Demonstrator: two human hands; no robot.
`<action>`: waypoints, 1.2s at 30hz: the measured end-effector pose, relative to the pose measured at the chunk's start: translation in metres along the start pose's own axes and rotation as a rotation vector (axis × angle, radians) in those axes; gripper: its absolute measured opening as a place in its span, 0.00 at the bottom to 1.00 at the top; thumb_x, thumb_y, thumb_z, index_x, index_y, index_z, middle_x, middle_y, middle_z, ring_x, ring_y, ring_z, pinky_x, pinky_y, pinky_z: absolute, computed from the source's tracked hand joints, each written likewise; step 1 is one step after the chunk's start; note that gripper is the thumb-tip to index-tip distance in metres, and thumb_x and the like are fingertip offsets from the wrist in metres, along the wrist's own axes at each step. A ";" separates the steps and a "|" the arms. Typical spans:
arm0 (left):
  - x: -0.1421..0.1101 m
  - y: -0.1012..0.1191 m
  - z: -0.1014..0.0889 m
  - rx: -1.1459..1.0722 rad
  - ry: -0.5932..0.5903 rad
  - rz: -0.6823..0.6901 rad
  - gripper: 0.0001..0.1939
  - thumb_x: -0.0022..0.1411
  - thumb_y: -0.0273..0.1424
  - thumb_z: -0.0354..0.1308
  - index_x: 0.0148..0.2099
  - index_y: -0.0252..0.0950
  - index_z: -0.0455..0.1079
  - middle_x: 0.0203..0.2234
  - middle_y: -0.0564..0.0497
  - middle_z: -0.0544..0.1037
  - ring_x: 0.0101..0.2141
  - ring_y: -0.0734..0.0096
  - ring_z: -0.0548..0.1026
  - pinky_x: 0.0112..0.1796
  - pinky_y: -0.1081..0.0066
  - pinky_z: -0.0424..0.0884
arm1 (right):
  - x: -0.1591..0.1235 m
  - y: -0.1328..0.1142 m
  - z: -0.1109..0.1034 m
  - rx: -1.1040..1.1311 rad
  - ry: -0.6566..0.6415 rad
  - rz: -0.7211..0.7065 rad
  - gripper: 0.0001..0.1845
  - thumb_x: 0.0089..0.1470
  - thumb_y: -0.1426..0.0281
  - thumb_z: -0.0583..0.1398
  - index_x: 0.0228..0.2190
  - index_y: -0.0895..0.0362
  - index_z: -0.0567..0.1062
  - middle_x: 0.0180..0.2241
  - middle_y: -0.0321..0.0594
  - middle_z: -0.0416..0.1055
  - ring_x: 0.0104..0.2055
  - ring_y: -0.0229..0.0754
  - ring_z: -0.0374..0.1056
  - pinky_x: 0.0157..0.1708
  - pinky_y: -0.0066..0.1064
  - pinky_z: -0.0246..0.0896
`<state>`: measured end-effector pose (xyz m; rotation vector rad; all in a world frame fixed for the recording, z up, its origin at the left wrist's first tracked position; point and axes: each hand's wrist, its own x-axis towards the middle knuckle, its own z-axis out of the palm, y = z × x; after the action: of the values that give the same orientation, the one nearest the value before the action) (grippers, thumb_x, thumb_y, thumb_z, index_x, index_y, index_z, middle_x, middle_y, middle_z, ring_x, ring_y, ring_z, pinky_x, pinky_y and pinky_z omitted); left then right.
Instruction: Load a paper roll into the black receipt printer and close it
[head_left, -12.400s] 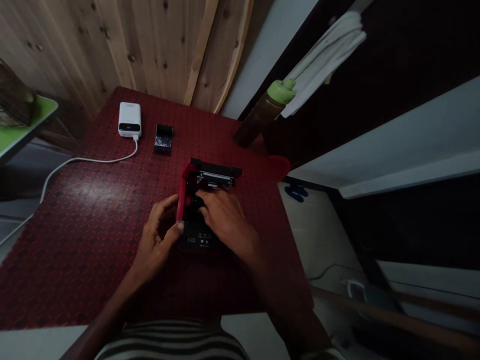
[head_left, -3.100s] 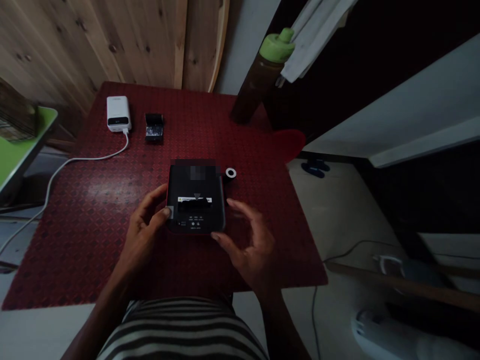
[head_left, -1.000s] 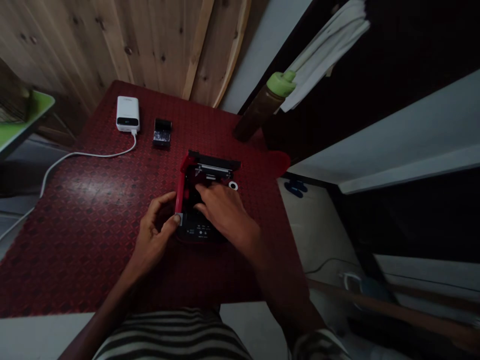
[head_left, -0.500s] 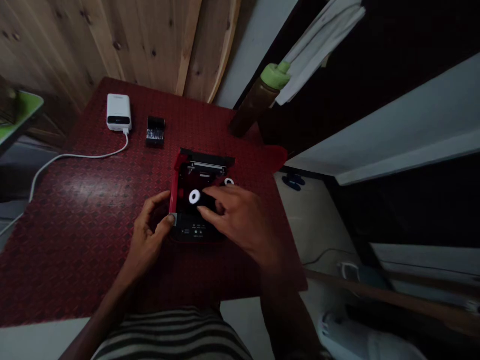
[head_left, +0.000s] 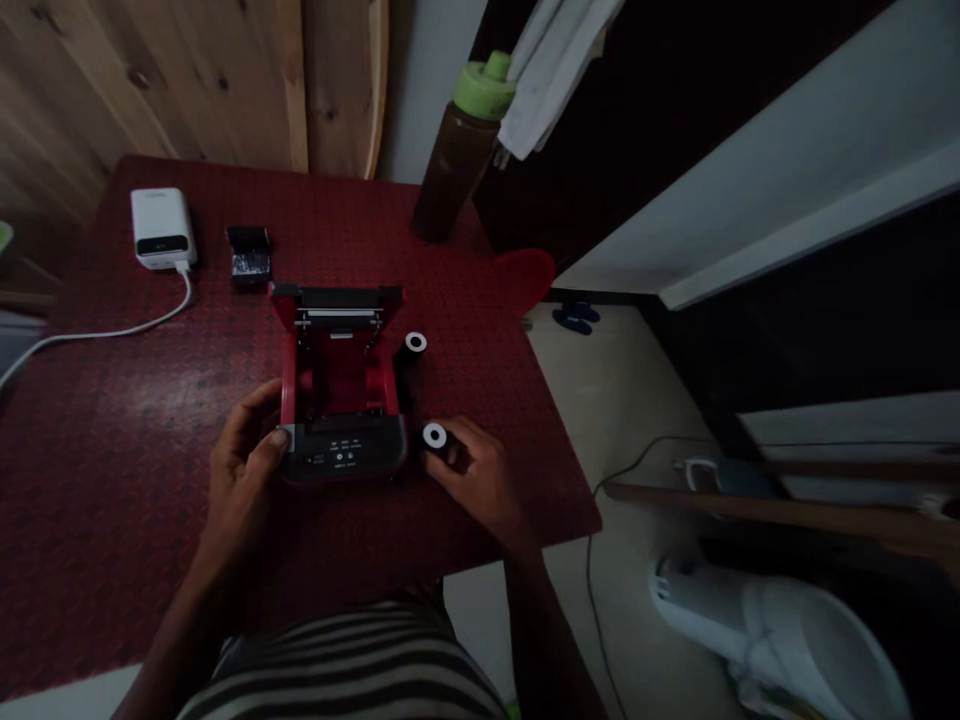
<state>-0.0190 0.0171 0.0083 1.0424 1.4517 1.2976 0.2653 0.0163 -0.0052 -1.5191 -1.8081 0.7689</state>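
Left hand [head_left: 244, 450] gripping the near left corner of an open printer [head_left: 341, 452] on the counter [head_left: 142, 530], right hand [head_left: 480, 475] pinching a black roll [head_left: 433, 437] just beside it, counter contact being unclear.

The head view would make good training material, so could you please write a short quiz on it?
1. True or false: the lid of the red-and-black device is closed.
2. The right hand holds: A, a bottle; B, a black roll with a white end; C, a cable.
3. On which side of the device, from the wearer's view, is the second roll?
Key: 1 false; 2 B; 3 right.
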 end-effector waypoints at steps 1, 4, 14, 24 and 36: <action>0.001 -0.002 -0.001 0.003 0.000 0.003 0.27 0.68 0.44 0.65 0.66 0.44 0.78 0.59 0.46 0.83 0.58 0.50 0.82 0.54 0.61 0.79 | 0.002 0.002 0.004 -0.003 0.008 -0.015 0.12 0.58 0.75 0.64 0.43 0.53 0.83 0.36 0.39 0.80 0.33 0.43 0.73 0.36 0.34 0.71; 0.002 -0.006 -0.003 0.018 0.005 0.005 0.27 0.68 0.44 0.65 0.67 0.44 0.78 0.58 0.47 0.83 0.57 0.52 0.81 0.54 0.62 0.78 | 0.010 0.004 0.009 0.017 -0.018 -0.038 0.15 0.60 0.77 0.62 0.46 0.53 0.83 0.41 0.42 0.82 0.40 0.46 0.78 0.43 0.37 0.75; 0.003 -0.007 -0.005 0.018 0.008 -0.018 0.31 0.66 0.48 0.68 0.67 0.43 0.78 0.61 0.46 0.82 0.56 0.50 0.80 0.54 0.62 0.78 | 0.000 0.013 -0.040 0.196 -0.242 0.121 0.32 0.58 0.77 0.63 0.62 0.47 0.80 0.54 0.43 0.84 0.47 0.45 0.82 0.50 0.40 0.79; 0.002 -0.004 -0.003 0.008 0.008 -0.034 0.32 0.65 0.50 0.67 0.67 0.42 0.77 0.62 0.45 0.82 0.62 0.46 0.78 0.57 0.59 0.76 | 0.110 0.036 -0.004 0.095 0.057 0.046 0.23 0.52 0.69 0.71 0.51 0.52 0.81 0.47 0.44 0.82 0.44 0.49 0.77 0.45 0.42 0.75; 0.000 0.001 -0.001 -0.043 -0.033 -0.050 0.30 0.68 0.47 0.67 0.67 0.43 0.76 0.61 0.44 0.82 0.60 0.47 0.80 0.58 0.55 0.78 | 0.108 0.007 -0.023 0.221 0.120 -0.002 0.13 0.60 0.60 0.64 0.46 0.50 0.75 0.47 0.42 0.81 0.52 0.49 0.78 0.56 0.44 0.72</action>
<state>-0.0199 0.0166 0.0094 0.9890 1.4103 1.2647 0.2746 0.1249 0.0146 -1.3884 -1.5814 0.8285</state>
